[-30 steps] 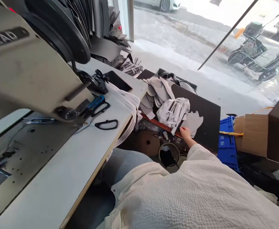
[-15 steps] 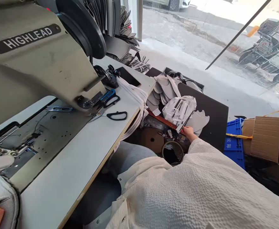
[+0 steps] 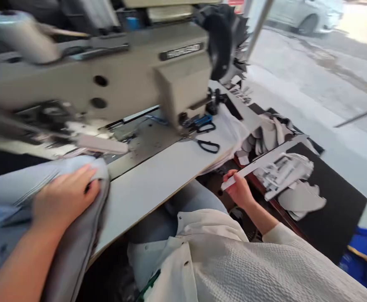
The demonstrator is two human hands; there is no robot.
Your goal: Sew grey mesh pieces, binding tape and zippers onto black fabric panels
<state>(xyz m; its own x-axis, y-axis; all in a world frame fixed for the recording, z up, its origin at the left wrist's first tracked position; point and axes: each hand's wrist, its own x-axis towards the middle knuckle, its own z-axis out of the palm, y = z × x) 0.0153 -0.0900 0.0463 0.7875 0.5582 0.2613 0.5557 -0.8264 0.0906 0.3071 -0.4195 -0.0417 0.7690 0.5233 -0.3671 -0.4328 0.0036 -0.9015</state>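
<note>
My left hand (image 3: 65, 195) is curled over a thick grey fabric piece (image 3: 86, 235), its thumb and fingers pressed at the piece's rounded end. This piece lies before the needle area of a beige sewing machine (image 3: 133, 75). Off to the right, my right hand (image 3: 240, 191) grips the near end of a long, flat white strip (image 3: 265, 157), which slants away above a dark side board (image 3: 334, 201). Under the strip are a plastic-wrapped bundle of white strips (image 3: 285, 170) and grey cut pieces (image 3: 303, 199). Blur hides the stitching spot.
Black-handled scissors (image 3: 208, 146) and a blue-handled cutter (image 3: 202, 121) rest on the white tabletop (image 3: 152, 180) beside the machine. White tape (image 3: 230, 130) hangs over the table's edge. A thread cone (image 3: 26, 37) stands behind, and a blue crate (image 3: 365, 251) is at lower right.
My right hand has lifted a white strip from the side board and drawn it toward the table. The view has turned left, bringing my left hand and the grey piece further in.
</note>
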